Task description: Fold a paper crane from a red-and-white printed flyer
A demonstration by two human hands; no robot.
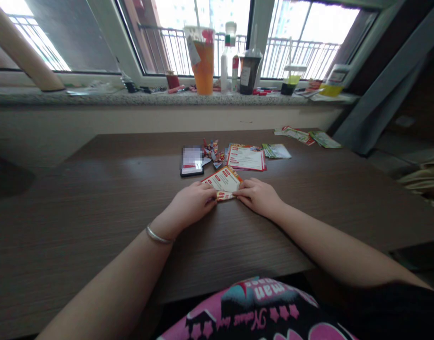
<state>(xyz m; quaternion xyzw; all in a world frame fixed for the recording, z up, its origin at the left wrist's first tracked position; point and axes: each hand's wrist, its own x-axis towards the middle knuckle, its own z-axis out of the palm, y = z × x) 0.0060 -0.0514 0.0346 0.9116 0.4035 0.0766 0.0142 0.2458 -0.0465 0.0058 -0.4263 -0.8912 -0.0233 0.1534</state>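
A printed sheet (222,180) with a red-and-orange border lies on the dark wooden table, its near edge folded up into a narrow strip. My left hand (193,204) grips the left end of that fold, fingers closed and partly hidden beneath the palm. At the right end, my right hand (258,195) pinches the sheet between thumb and fingers. Just beyond it are a small stack of similar printed sheets (246,157) and a few crumpled or folded colourful paper pieces (213,150). A phone (192,161) with a lit screen lies to their left.
Green-and-white leaflets (276,151) lie right of the stack, with more leaflets (325,140) at the table's far right. Along the granite windowsill (132,98) stand a tall orange drink cup (203,66), a dark drink cup (250,73), bottles and small clutter. A grey curtain (387,99) hangs at right.
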